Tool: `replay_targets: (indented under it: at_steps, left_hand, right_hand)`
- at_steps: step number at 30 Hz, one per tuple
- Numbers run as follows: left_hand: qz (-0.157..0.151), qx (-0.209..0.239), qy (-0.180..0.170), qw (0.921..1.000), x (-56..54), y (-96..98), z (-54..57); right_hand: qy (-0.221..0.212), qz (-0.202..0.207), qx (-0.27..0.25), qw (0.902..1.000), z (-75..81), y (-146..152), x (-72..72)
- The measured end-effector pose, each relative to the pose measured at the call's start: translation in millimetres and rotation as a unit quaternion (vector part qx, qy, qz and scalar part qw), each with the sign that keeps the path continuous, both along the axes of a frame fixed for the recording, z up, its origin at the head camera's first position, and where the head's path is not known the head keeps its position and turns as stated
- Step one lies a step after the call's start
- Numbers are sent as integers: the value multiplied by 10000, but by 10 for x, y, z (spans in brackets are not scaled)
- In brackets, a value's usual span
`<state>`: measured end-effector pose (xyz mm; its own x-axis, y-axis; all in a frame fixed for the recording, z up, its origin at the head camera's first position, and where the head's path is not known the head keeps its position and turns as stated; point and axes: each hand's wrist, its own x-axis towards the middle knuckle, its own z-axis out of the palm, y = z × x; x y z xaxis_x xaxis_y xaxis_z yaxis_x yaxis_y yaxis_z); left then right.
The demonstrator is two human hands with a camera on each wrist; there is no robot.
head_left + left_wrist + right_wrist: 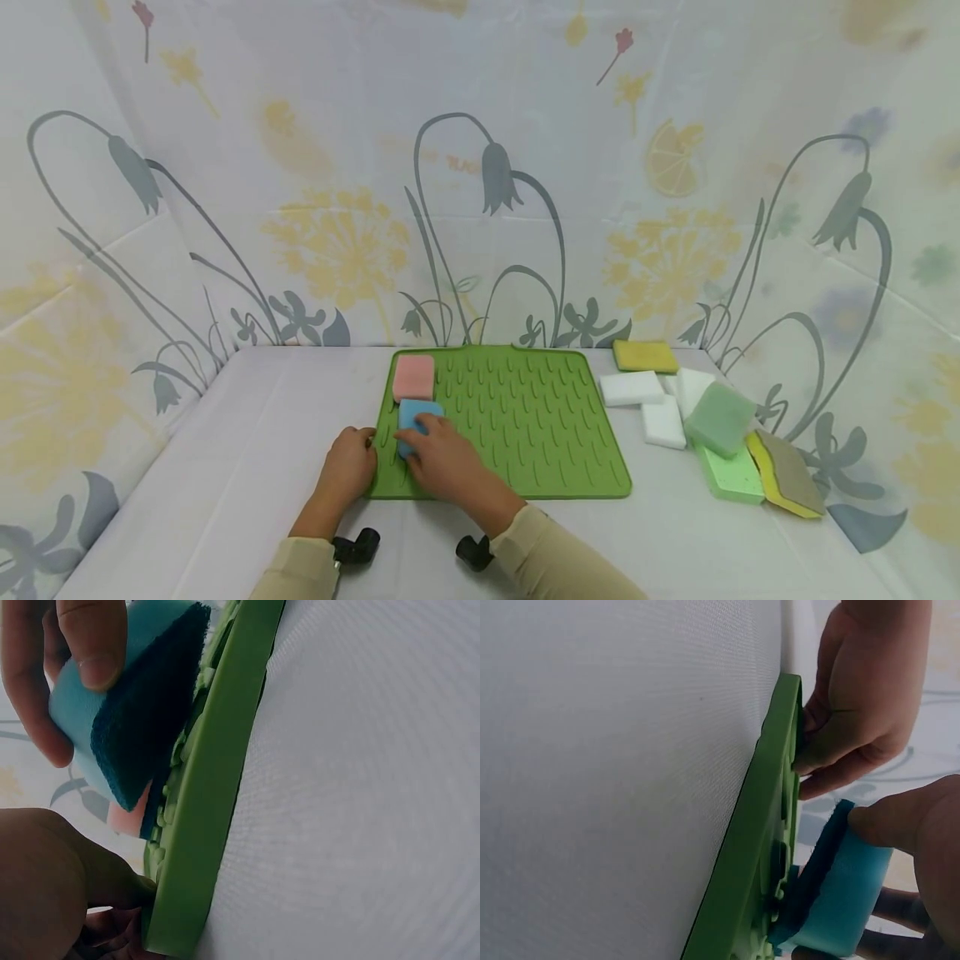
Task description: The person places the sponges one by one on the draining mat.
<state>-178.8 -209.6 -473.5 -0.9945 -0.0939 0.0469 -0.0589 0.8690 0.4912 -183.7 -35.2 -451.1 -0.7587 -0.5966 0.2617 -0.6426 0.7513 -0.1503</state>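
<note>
The grip of the right hand [450, 462] pinches a blue scouring sponge [847, 877], tilted over a green drying mat's [525, 425] left side near 1 pink scouring sponge [413, 377]; the left hand [351, 462] pinches the mat's edge. Placing appears underway; next likely calls for flattening, then release.

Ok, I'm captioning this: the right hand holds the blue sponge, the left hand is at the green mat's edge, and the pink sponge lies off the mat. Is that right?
Not quite: the pink sponge lies on the green mat, not off it, as the head view shows. The right hand does hold the blue sponge, and the left hand is at the mat's edge.
</note>
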Motion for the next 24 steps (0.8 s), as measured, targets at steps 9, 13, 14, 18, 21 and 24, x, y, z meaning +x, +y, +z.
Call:
replay_targets:
  at_steps: [9, 13, 14, 18, 21, 24]
  left_hand:
    - [-60, -67, 52, 9999, 2, -5, -2]
    - [-62, -38, 26, 10000, 2, -11, -6]
    - [-64, -22, 29, 10000, 0, -12, -7]
    - [-67, 8, 36, 10000, -10, -14, -6]
    - [-74, -21, 35, 10000, -11, -19, -11]
    - [-103, -52, 43, 9999, -6, -24, -16]
  right_hand:
    - [166, 10, 152, 9997, -5, -85, -8]
    - [97, -14, 235, 9997, 14, -133, -6]
    - [109, -21, 256, 9996, 16, -143, -6]
    - [310, -20, 373, 9988, 6, -184, -16]
    - [453, -28, 471, 9979, -13, -218, -24]
    - [530, -35, 545, 9971, -32, -254, -25]
